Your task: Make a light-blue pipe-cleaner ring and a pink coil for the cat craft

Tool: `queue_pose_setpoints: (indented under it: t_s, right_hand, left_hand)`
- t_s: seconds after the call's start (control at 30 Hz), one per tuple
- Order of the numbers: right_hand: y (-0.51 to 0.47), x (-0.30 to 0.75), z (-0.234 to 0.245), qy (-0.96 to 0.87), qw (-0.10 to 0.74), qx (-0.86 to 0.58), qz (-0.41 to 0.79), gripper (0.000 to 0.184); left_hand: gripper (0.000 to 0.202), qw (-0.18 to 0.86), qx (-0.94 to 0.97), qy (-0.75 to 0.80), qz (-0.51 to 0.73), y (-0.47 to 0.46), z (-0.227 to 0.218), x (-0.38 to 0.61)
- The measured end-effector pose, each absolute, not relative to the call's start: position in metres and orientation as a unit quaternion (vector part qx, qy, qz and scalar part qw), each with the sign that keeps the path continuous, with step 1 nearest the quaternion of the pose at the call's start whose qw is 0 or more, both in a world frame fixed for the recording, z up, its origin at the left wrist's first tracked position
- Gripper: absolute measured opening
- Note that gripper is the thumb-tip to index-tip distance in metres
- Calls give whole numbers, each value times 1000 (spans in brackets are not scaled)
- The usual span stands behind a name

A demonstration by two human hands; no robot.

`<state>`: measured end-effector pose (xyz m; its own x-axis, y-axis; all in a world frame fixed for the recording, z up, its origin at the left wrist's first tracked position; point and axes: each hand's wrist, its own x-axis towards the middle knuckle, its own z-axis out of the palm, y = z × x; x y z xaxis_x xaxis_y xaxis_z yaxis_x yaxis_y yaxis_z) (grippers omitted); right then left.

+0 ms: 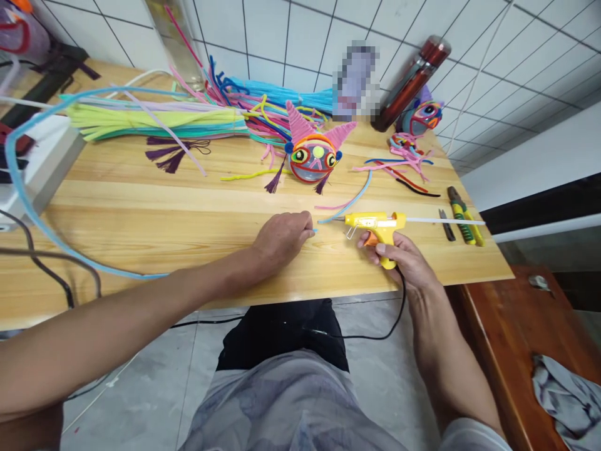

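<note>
The fingers [305, 227] of the left hand [282, 237] are closed in a pinch on the tip of a pale blue pipe cleaner [117, 272], held low on the bench [164, 207] just left of the glue gun [378, 224]. Its long loop appears to run on well left of the gun, under the forearm. The right hand [404, 260] is wrapped round the gun's handle, nozzle aimed at the pinched tip and close to it but apart.

The pipe cleaner looks very light and soft, likely to bend and hold any kink, so it is best held close to the end being worked. The gun looks like light, rigid plastic. The handle is the place to hold it, since the nozzle is probably hot.

A white glue stick [446, 221] juts from the gun's back, and its black cord [394, 313] drops below. Pliers [462, 222] lie to the gun's right. A ball face with pink ears [313, 156] stands behind it, and a bundle of coloured pipe cleaners [154, 119] lies far behind to its left.
</note>
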<state>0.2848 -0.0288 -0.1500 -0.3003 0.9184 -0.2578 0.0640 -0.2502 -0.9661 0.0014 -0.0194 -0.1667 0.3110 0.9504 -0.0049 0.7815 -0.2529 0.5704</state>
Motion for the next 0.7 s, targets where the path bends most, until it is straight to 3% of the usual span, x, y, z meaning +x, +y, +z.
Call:
queue_pose_setpoints:
  t_s: [0.4, 0.7]
  right_hand:
    - [-10, 270, -151, -547, 282, -471, 632, 46]
    - [-13, 275, -156, -542, 283, -482, 628, 44]
  left_hand:
    - [4, 226, 771, 547, 236, -31, -173, -8]
    - [10, 244, 780, 528, 231, -30, -171, -11]
